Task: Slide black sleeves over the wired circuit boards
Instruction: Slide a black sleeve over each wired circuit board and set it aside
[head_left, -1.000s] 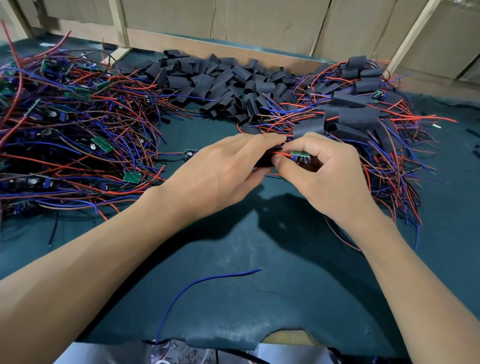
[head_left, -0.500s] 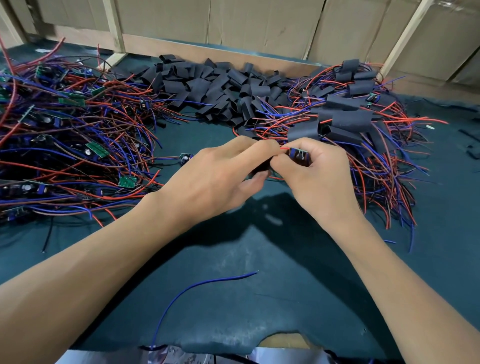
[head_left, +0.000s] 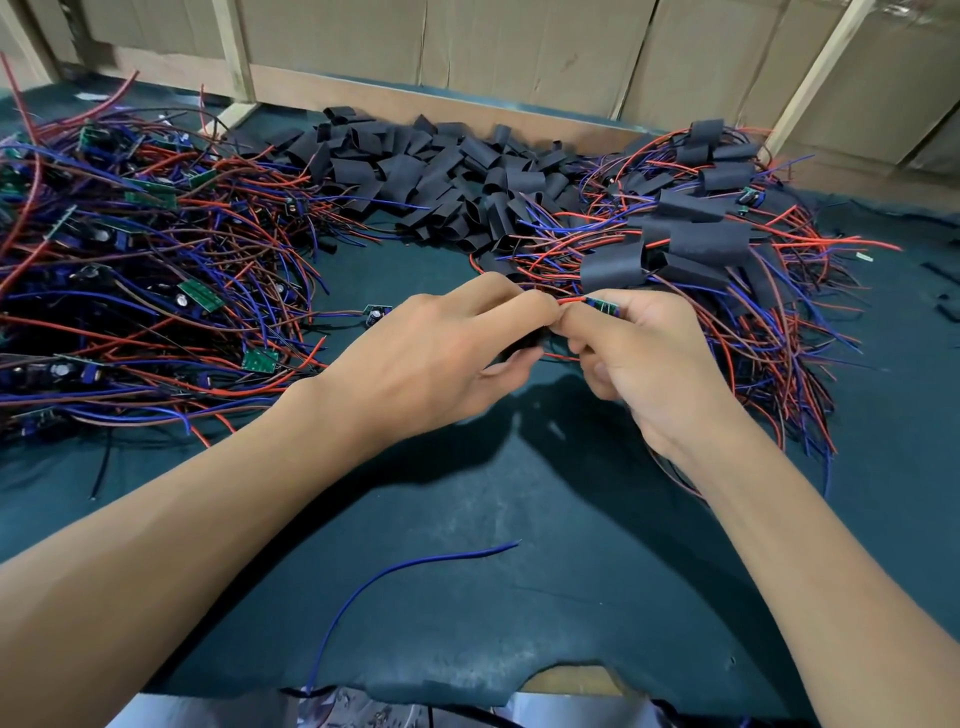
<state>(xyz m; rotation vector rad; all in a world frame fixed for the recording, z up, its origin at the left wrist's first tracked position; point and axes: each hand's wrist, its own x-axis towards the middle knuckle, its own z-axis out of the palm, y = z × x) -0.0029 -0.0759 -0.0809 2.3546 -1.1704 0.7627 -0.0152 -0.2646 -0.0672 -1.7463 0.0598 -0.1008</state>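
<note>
My right hand (head_left: 644, 358) pinches a small green circuit board (head_left: 602, 305) whose red wire (head_left: 571, 300) runs left toward my left hand (head_left: 441, 358). Under the fingers of my left hand a black sleeve (head_left: 527, 347) shows only as a dark edge, mostly hidden. Both hands meet fingertip to fingertip above the dark green mat (head_left: 467, 519). A heap of loose black sleeves (head_left: 441, 176) lies at the back centre. Bare wired boards (head_left: 130, 270) pile up on the left, and sleeved boards with wires (head_left: 711, 244) on the right.
A loose blue wire (head_left: 395, 577) lies on the mat in front of my arms. One small wired board (head_left: 376, 313) sits alone left of my left hand. A wooden rail (head_left: 415, 101) and cardboard wall close off the back.
The hands stay together with small finger shifts. The green board's end now shows again above my right thumb, with the red wire visible between the two hands.
</note>
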